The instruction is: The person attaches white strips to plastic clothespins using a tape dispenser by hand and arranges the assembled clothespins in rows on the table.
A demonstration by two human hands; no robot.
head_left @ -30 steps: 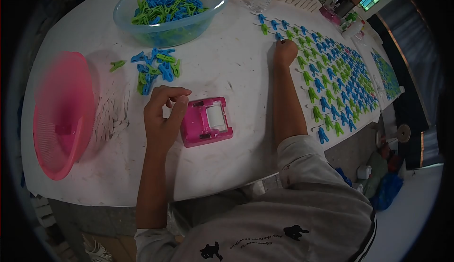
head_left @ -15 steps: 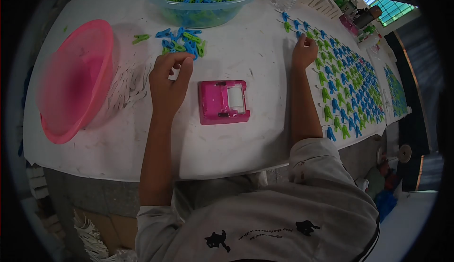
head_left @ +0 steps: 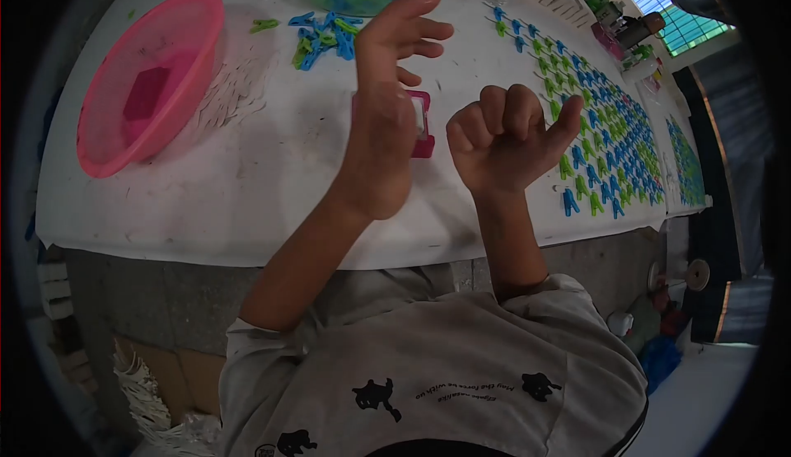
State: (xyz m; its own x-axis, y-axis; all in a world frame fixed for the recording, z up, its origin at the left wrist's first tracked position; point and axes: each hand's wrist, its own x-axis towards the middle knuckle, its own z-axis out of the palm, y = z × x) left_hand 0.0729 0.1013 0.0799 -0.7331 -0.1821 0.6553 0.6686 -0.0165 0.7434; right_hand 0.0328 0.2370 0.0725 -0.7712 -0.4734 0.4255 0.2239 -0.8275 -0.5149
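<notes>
My left hand [head_left: 386, 119] is raised over the table with its thumb and fingers spread, holding nothing. Behind it, partly covered, is a pink box-shaped holder [head_left: 423, 146] with a white roll. My right hand [head_left: 503, 137] is raised beside it, fingers curled in and thumb sticking out; no object shows in it. Past the left fingers lies a small pile of blue and green plastic clips [head_left: 323, 42]. To the right of my right hand, rows of blue and green clips [head_left: 610, 127] cover the tabletop, some with short pale strips attached.
A pink basin [head_left: 210, 45] stands at the left of the white table [head_left: 222, 218], next to loose pale strips [head_left: 235, 90]. A clear blue tub [head_left: 354, 0] of clips sits at the back. Bottles [head_left: 606, 8] stand at the far right, near a window.
My left hand has moved right and opened, now in front of the pink holder. My right hand has left the clip rows, moving toward me with fingers curled. The view has shifted slightly.
</notes>
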